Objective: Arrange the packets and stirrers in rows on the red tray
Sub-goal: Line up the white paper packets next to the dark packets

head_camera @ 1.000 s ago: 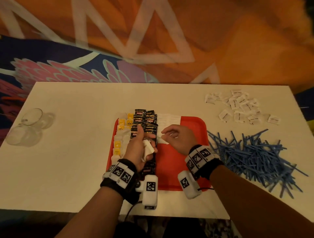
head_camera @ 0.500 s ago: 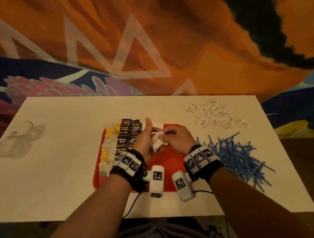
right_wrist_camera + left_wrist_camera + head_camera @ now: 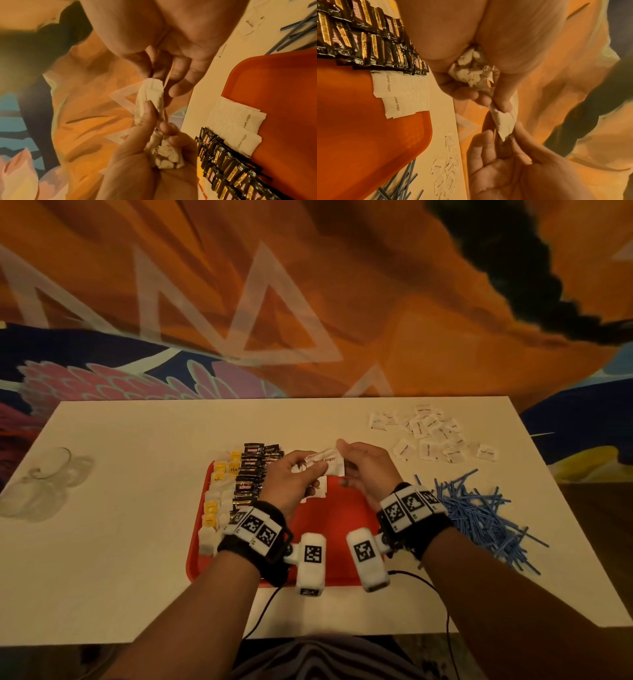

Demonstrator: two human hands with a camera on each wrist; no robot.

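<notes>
You are holding a bunch of white brown sugar packets (image 3: 301,469) in your left hand (image 3: 291,484) above the red tray (image 3: 337,529), and your right hand (image 3: 366,470) is pinching the end of one packet (image 3: 327,462) to pull it out. These packets are looking light, soft and easy to crumple, so I think holding them by a flat edge is best. The black packets (image 3: 255,474) are lying close beside the sugar row (image 3: 399,93), while the blue stirrers (image 3: 479,508) are waiting near the table's right edge.
</notes>
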